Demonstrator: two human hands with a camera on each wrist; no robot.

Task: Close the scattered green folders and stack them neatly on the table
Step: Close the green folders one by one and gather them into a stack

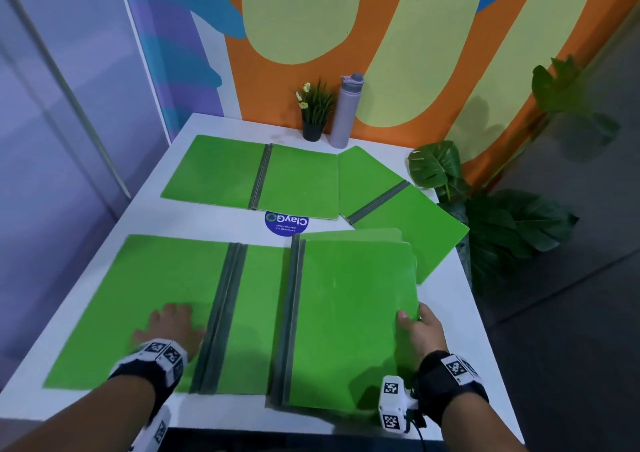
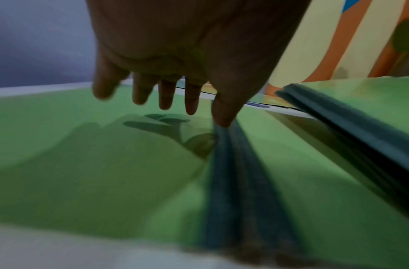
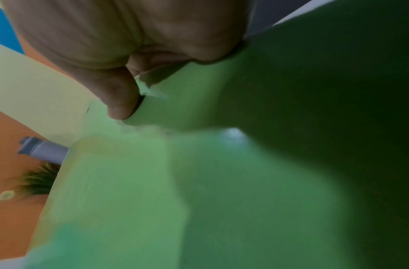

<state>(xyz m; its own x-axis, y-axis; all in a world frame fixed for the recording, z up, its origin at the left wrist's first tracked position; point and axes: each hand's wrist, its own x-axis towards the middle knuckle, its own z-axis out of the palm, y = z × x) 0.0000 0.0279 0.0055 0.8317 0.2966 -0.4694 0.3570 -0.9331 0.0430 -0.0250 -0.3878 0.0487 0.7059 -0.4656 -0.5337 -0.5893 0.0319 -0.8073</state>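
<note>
Green closed folder [image 1: 349, 316] pinched at its edge by the right hand [image 1: 420, 333]; left hand [image 1: 169, 327] spreads flat on the open folder [image 1: 152, 288]. Next, I'd judge: fold that one shut.

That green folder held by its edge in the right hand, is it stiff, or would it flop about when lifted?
Probably semi-stiff: the closed folder keeps a flat face while the right hand pinches only its edge. Its cover looks thin, so it likely flexes a little and weighs little. The sheen hints it may slide easily on the table.
</note>
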